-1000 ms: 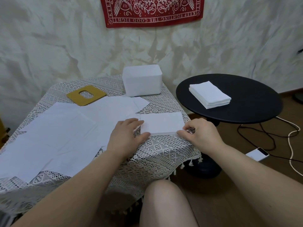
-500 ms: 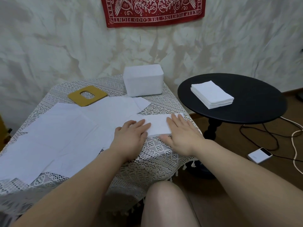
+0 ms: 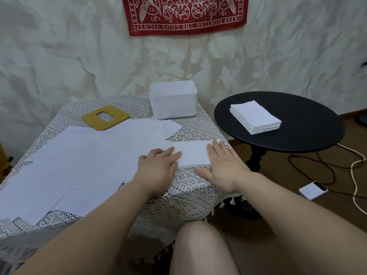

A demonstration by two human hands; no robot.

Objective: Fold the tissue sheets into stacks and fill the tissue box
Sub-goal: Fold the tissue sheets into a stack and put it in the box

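A small folded white tissue sheet point(image 3: 193, 154) lies flat near the right front corner of the table with the grey lace cloth point(image 3: 190, 133). Both hands press down on it. The left hand point(image 3: 156, 169) lies flat with its fingers straight and close together, and the fingertips sit on the left end of the folded sheet. The right hand point(image 3: 224, 165) lies flat too, with straight fingers over the right end and the thumb sticking out along the front edge. Neither hand grabs anything.

To the left, many big unfolded white tissue sheets point(image 3: 75, 165) are spread over the cloth, one on top of another. At the back of the table stands the white tissue box point(image 3: 173, 102). Just to its left lies a flat yellow lid with an oval hole point(image 3: 105, 117).

On the right is a round black side table point(image 3: 309, 133) with a neat stack of folded white tissues point(image 3: 255, 117) on it. A small white phone-like gadget point(image 3: 313, 189) and some cables point(image 3: 325, 167) lie on the brown floor. A red patterned cloth point(image 3: 184, 14) hangs on the wall.
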